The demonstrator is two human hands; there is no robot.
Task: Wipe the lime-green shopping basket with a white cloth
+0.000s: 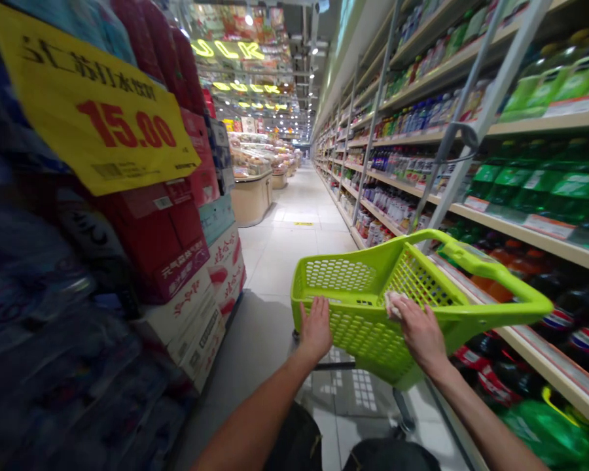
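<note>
A lime-green plastic shopping basket (358, 288) on wheels stands tilted in the aisle in front of me, its handle (491, 275) sticking out to the right. My left hand (316, 325) grips the basket's near rim, fingers curled over the edge. My right hand (419, 327) presses a small white cloth (392, 302) against the basket's right rim, fingers closed on it. The inside of the basket looks empty.
Shelves of drink bottles (520, 183) run along the right, with a metal ladder (471, 131) leaning on them. On the left, stacked red and white cartons (186, 275) carry a yellow price sign (98, 111). The tiled aisle (289, 242) runs ahead toward display counters (250, 196).
</note>
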